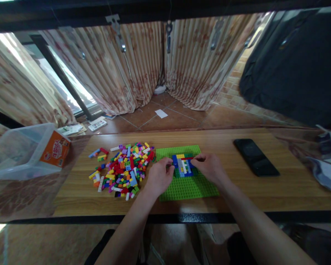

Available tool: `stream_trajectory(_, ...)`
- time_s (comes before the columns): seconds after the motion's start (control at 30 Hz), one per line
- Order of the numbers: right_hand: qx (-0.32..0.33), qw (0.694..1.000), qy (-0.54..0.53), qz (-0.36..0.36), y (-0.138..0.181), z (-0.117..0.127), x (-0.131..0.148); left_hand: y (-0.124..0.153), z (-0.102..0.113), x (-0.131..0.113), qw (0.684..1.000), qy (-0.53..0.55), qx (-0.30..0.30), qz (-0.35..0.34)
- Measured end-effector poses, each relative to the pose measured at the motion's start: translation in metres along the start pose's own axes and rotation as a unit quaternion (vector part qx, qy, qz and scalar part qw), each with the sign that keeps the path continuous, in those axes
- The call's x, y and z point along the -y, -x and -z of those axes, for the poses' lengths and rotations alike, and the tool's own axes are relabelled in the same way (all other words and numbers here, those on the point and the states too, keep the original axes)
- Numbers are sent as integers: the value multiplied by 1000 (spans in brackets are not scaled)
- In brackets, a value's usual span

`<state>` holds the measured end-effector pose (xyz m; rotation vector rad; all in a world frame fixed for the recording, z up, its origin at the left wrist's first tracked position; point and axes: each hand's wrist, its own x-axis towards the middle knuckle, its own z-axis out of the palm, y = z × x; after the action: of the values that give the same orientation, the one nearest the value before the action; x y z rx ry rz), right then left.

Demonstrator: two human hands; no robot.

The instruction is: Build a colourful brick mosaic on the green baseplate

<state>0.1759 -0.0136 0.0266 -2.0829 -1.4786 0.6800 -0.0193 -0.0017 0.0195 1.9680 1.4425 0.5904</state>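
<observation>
Built blocks (184,167): toward far side of green board (189,189) | left hand (160,175): at their left edge, narrow pinch, cannot tell if holding | right hand (211,166): at right edge, likewise | loose bricks (124,169): left | phone (255,156): right

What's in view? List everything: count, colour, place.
loose bricks: many, multicoloured, table's left
baseplate: one, green, table's middle
brick build: one, multicoloured, on baseplate
phone: one, black, table's right
table: one, wood-brown, foreground
tub: one, clear, orange-labelled, left
papers: several, whitish, around table
curtains: several, patterned beige, beyond table
window frame: one, dark, left
metal clips: several, silver, hanging above
cloth: one, dark, upper right
floor: one, brown, beneath
left hand: one, bare, build's left edge
right hand: one, bare, build's right edge
</observation>
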Motion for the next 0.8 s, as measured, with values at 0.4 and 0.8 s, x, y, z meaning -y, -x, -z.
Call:
stream_trajectory(0.4,0,1000,22,15,0,-4,-1,5,-1,-4,1000,-21,-5,3)
stream_trajectory(0.8,58,995,-53,57,-3,2,-20,7,-1,-5,999,-35,-4,-12)
